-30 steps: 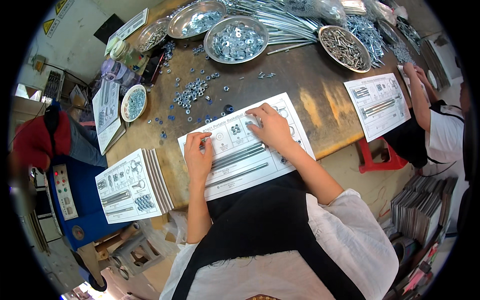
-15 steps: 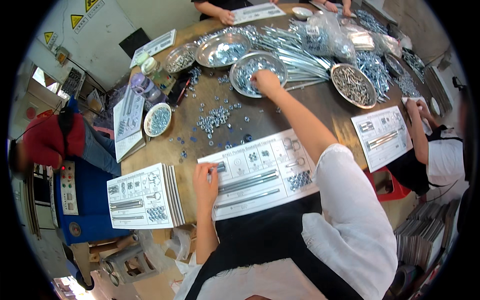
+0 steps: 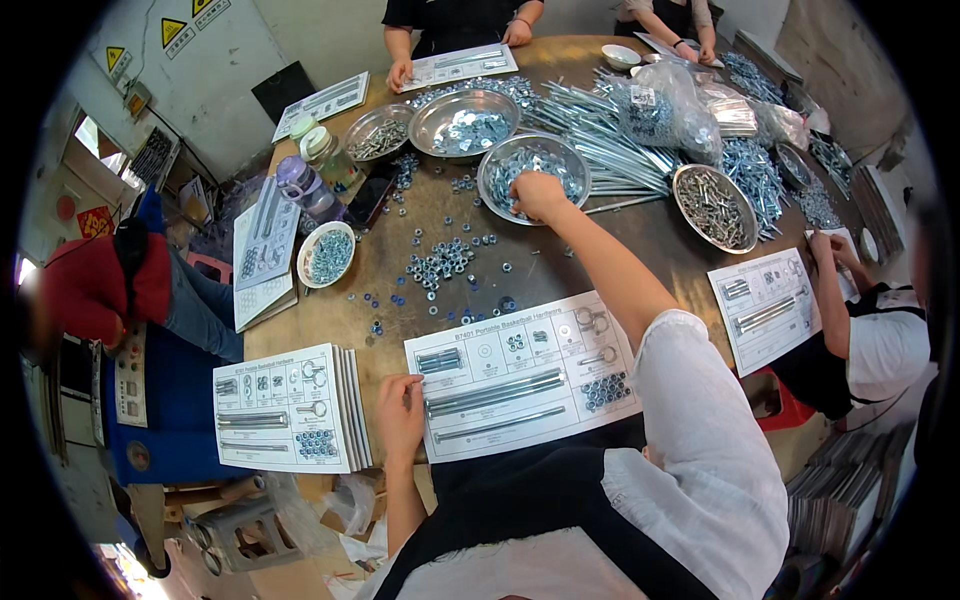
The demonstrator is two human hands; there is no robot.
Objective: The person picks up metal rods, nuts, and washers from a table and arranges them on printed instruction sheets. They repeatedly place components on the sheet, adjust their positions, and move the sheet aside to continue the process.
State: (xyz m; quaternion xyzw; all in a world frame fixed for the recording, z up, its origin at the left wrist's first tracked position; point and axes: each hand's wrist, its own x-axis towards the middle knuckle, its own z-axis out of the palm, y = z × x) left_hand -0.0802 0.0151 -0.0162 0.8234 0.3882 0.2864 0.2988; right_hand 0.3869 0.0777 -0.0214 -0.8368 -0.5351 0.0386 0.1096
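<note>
A white hardware card (image 3: 480, 445) lies in front of me, with bolts, long rods, nuts and rings in its printed sections. Beside its left edge my left hand (image 3: 402, 415) is closed, fingers bent together; whatever they may hold is hidden. My right arm crosses over the card's right side. In a steel bowl of flat metal pieces that look like washers (image 3: 560, 165), my right hand (image 3: 540, 196) reaches down with fingers drawn together, their tips hidden among the pieces.
Loose nuts (image 3: 440, 260) lie between card and bowls. More steel bowls (image 3: 465, 125), a heap of long rods (image 3: 610, 145) and plastic bags (image 3: 670, 105) fill the far side. Stacked cards (image 3: 285, 410) stand left, bottles (image 3: 310, 185) behind them. Co-workers sit opposite and right.
My left hand has drawn back from the bolts at the card's upper left to its left edge. My right hand stays in the bowl. The whole view has shifted slightly.
</note>
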